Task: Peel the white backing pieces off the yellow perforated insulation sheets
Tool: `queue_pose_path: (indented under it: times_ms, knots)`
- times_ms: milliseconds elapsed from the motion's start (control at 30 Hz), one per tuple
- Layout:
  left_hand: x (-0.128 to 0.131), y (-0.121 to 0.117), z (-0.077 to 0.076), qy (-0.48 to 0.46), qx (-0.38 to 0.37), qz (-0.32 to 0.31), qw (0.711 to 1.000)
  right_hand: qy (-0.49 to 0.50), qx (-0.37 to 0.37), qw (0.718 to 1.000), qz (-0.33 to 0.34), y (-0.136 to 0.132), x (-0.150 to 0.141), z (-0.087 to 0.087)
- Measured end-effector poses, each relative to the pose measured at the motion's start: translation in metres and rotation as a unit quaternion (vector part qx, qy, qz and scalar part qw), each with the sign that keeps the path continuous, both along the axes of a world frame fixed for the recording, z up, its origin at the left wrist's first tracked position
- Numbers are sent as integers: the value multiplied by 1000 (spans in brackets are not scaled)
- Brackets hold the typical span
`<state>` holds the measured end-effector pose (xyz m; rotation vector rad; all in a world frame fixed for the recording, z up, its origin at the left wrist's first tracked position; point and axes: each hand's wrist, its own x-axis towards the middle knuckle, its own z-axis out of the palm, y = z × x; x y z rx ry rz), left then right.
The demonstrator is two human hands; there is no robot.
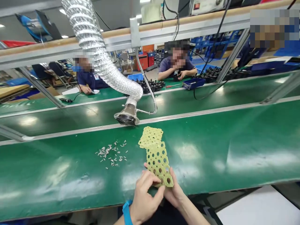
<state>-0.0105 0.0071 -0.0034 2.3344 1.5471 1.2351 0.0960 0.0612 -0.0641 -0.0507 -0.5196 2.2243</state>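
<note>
A pale yellow perforated sheet [157, 153], with rows of round holes, is held just above the near edge of the green bench. My right hand [175, 190] supports it from below, thumb along its right edge and fingertips showing past its left edge. My left hand [146, 190], with a blue band at the wrist, pinches at the sheet's near left corner with thumb and index finger; anything small between them is hidden. Beyond lies a second yellow perforated sheet [151, 137], partly overlapped in view by the held one. Small whitish pin-like pieces [106, 151] are scattered to the left.
A foil duct [112, 75] ends in a hood [127, 115] above the bench's far side. Metal rails and posts [231, 56] divide the benches. Across from me, co-workers [177, 62] sit by black parts [152, 85] and a blue tray [193, 83]. A white surface [260, 207] is at lower right.
</note>
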Motion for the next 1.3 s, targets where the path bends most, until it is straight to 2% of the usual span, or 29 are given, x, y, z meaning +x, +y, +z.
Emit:
queue_pose_path:
  times_ms: [167, 500, 900, 1100, 1300]
  knots:
    - [-2, -2, -5, -6, 3, -8, 1000, -1, -1, 1000, -2, -3, 1, 5]
    - [1, 3, -2, 16, 50, -20, 998, 4, 18, 1000, -8, -1, 0, 3]
    - [-3, 3, -5, -10, 1, -33, 999, -2, 24, 999, -28, 0, -2, 0]
    - [-11, 16, 0, -64, -31, 27, 997, -17, 9, 999, -33, 0, -7, -4]
    - [-4, 24, 1, -71, -27, -10, 997, -32, 0, 998, -46, 1, -7, -2]
